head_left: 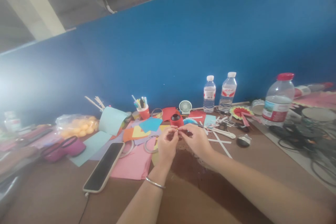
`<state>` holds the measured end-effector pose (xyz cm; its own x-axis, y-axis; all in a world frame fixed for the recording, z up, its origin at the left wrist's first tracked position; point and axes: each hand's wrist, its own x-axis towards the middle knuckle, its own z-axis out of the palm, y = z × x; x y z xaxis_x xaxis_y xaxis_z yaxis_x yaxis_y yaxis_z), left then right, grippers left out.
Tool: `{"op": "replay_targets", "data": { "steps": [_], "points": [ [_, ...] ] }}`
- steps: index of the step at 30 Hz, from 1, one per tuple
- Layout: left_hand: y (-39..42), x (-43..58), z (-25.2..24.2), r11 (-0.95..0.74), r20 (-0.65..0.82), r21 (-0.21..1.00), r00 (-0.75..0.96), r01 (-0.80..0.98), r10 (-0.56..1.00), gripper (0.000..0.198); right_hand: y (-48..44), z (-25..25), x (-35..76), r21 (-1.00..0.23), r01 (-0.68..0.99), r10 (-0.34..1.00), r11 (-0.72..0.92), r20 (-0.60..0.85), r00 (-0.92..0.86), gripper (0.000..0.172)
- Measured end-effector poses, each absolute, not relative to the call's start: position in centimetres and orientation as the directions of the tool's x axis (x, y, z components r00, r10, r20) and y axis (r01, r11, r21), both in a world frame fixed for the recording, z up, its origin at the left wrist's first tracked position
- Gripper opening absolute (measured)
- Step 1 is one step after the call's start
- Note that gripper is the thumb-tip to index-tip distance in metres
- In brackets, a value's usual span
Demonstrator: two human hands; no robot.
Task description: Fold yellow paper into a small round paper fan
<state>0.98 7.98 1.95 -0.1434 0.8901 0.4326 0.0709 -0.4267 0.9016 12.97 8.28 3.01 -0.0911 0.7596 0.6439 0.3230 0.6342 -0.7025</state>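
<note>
My left hand [168,141] and my right hand [194,139] meet above the middle of the brown table, fingertips pinched together. Between them is something very small, perhaps yellowish, that I cannot make out. A silver bangle [155,182] circles my left wrist. Just beyond the fingertips stands a red object with a black top [176,119]. A blue pleated paper piece [190,121] lies behind my right hand. Left of my hands are coloured paper sheets, among them a pink one [133,162] and a blue one [150,125].
A phone [104,168] with a cable lies on the left. Behind stand a red cup of pens [143,112], a small white fan [185,106] and two water bottles [209,94]. To the right are paper strips [222,145], a utility knife [223,132] and a large red-capped bottle [279,101].
</note>
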Motion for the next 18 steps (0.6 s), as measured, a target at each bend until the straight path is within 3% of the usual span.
{"op": "replay_targets", "data": {
  "steps": [5,18],
  "points": [
    [8.20,0.84,1.73,-0.403,0.409,0.912,-0.170,0.071,0.896,0.010,8.25,2.77,12.95,-0.692,0.364,0.764,0.623,0.638,-0.094,0.017],
    [7.42,0.94,2.17,-0.471,0.582,0.758,-0.142,0.451,0.800,0.009,7.99,2.99,12.98,-0.690,0.444,0.803,0.572,0.582,-0.131,0.014]
  ]
}}
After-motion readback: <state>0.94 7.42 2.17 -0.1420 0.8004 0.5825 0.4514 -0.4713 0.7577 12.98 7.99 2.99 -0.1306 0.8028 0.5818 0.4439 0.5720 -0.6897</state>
